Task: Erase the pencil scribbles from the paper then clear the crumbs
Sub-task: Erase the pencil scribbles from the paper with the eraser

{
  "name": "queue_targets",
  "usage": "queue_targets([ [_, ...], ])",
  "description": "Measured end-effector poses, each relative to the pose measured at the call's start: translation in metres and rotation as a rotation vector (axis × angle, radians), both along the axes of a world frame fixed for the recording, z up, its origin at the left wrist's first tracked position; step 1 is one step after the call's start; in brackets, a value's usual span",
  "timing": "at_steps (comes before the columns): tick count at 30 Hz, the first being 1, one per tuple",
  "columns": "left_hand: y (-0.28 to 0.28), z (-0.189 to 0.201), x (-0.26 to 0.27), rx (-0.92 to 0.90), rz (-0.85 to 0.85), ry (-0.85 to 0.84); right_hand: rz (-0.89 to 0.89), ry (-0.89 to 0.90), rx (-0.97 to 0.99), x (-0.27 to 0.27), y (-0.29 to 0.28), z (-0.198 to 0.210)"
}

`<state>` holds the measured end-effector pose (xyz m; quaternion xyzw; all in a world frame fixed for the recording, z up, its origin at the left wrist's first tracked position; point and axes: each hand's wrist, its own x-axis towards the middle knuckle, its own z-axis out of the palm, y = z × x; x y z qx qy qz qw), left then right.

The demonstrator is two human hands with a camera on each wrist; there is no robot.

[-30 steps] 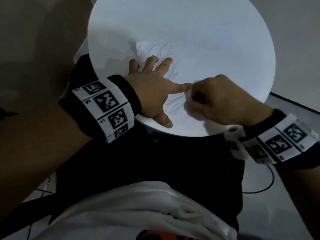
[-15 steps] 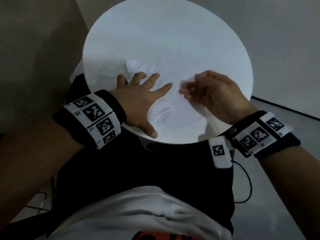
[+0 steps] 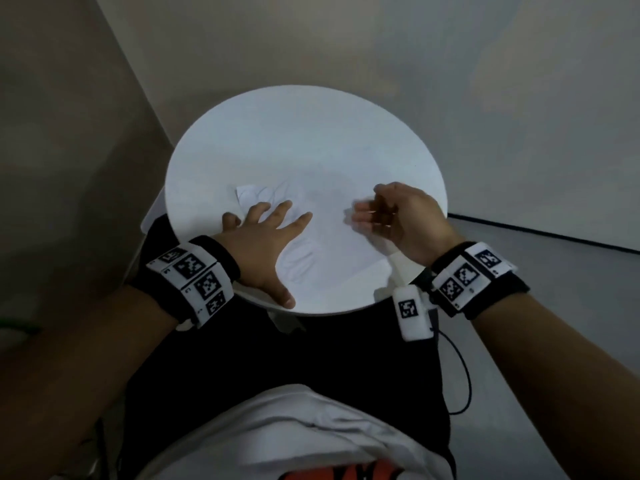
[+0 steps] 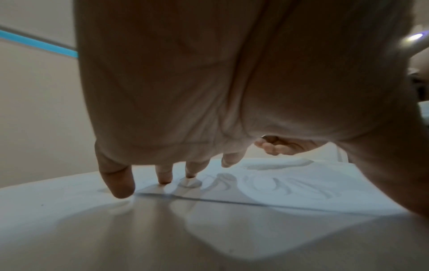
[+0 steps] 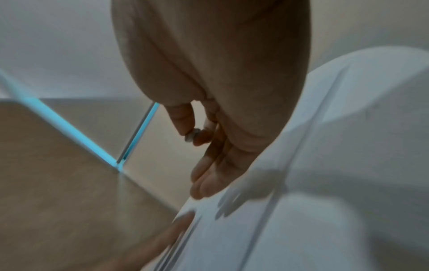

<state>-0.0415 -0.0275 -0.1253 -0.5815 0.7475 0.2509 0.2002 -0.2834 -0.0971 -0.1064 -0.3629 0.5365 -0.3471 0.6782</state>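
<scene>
My left hand (image 3: 261,244) lies flat w/ fingers spread on a sheet of paper (image 3: 332,258), holding it down on a round white table (image 3: 304,140). In the left wrist view the fingertips (image 4: 164,176) press the paper near its edge, and the little finger sits on the bare tabletop. Faint pencil scribbles (image 3: 263,195) show just beyond my left fingers and under my palm; loops are visible on the sheet in the left wrist view (image 4: 278,185).

My right hand (image 3: 398,216) is raised just above the paper's right side, palm turned toward the left hand. Thumb and forefinger pinch a small grey eraser (image 5: 194,135); the other fingers (image 5: 206,181) hang straight and relaxed, close to the sheet. Motion blur on the right fingertips. Can't make out any crumbs. Both wrists wear bands w/ black-and-white square markers (image 3: 197,275).
</scene>
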Motion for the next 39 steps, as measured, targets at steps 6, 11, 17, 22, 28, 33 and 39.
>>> queue_targets([
  [6,-0.004,-0.002,-0.005,-0.011,0.014,0.024,0.590,0.012,0.193,0.024,0.040,-0.014],
  [11,0.000,-0.008,-0.008,-0.076,0.047,0.027,0.065,0.028,0.038,0.007,0.008,-0.002],
  [17,-0.007,-0.008,-0.016,-0.114,0.021,0.022,0.550,-0.076,0.217,0.015,0.041,-0.015],
  [22,-0.007,-0.004,-0.017,-0.080,0.012,0.028,0.040,0.028,-0.037,-0.003,-0.006,-0.003],
  [28,-0.007,-0.004,-0.015,-0.041,0.032,0.072,0.270,0.022,0.008,0.005,0.028,0.009],
  [33,0.002,-0.009,-0.016,-0.072,0.105,0.123,0.425,0.222,-0.035,0.017,0.040,-0.003],
  [39,0.012,-0.013,-0.015,-0.043,0.277,0.130,0.472,0.117,0.121,0.033,0.042,0.000],
])
